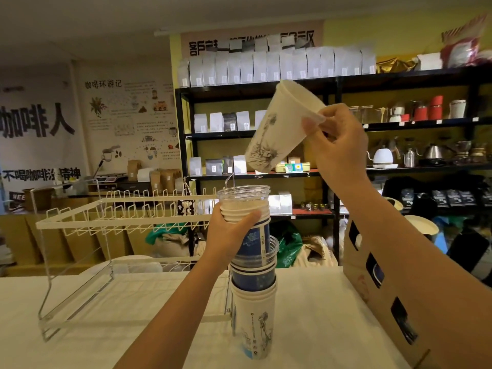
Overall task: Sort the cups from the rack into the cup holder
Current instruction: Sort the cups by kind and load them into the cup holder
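Left hand (pixel 234 230) wrapped around the upper part of a tall nested stack of mixed cups (pixel 253 275), thumb across the front, fingers closed on the cream paper rims near the top. Stack make-up, top down: clear plastic cup, several cream paper rims, blue printed cups, another clear plastic rim, more blue, then a white paper cup with a printed figure at the bottom. Whether the stack's base touches the white-covered worktop (pixel 80 328) cannot be told.

Right hand (pixel 335 145) raised high, fingers pinched shut on the rim of a single white paper cup with dark floral print (pixel 277 129). Cup tilted, mouth up and to the right, base pointing down-left, well above the stack and apart from it.

White wire dish rack (pixel 111 217) stands on the worktop left of the stack; no cups visible in its upper tier. Brown cardboard cup holder with dark round openings (pixel 378 283) sits at right, partly behind the right forearm; a blue cup shows in one opening.
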